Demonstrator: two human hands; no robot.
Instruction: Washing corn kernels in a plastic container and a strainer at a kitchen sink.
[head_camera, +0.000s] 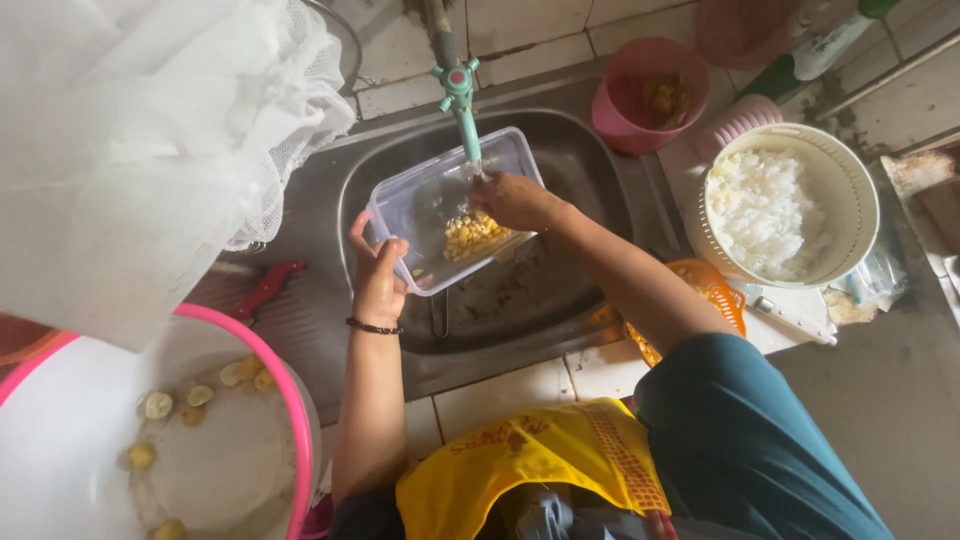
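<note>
Tub (420, 205): left hand (378, 280) gripped its near rim, tilted under tap (463, 105); right hand (515, 200) inside above corn (472, 235), grip apparently loose, empty.

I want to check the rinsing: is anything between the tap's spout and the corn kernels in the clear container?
Partly. The right hand is inside the clear container, directly under the tap, just above the corn kernels. The left hand only grips the container's edge.

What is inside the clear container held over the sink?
Yellow corn kernels lie inside the container, with the right hand reaching in under the tap. That hand covers part of the inside.
</note>
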